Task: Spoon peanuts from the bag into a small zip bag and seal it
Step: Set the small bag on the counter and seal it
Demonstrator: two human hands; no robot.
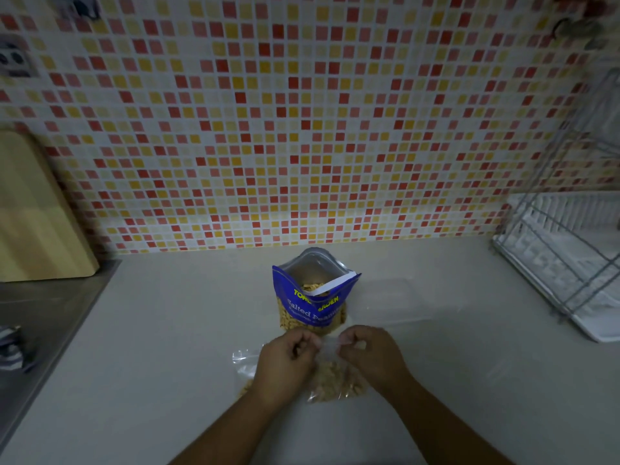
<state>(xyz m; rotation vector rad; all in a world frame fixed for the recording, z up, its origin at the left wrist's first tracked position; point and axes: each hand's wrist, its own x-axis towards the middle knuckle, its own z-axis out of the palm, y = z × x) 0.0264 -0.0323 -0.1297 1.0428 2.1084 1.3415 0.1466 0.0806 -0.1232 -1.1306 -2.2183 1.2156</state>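
Pale bench [167,330] below a mosaic wall [302,129] of white, yellow, orange and red tiles. Far left: wooden cutting board [33,213] leaning upright against the wall, beside a steel surface [43,313] that carries a striped cloth [10,347]. Upper left: blurred wall socket [13,58]. Right: wire dish rack [563,263] on a white tray [600,327]. Centre-right: faint clear plastic container [396,300] on the bench.

The wall [302,129] at twelve o'clock is a mosaic of white, yellow, orange and red tiles. The peanut bag [298,302] is blue with yellow and white lettering; a cloth [10,349] at eight o'clock looks striped dark and pale, though blurred.
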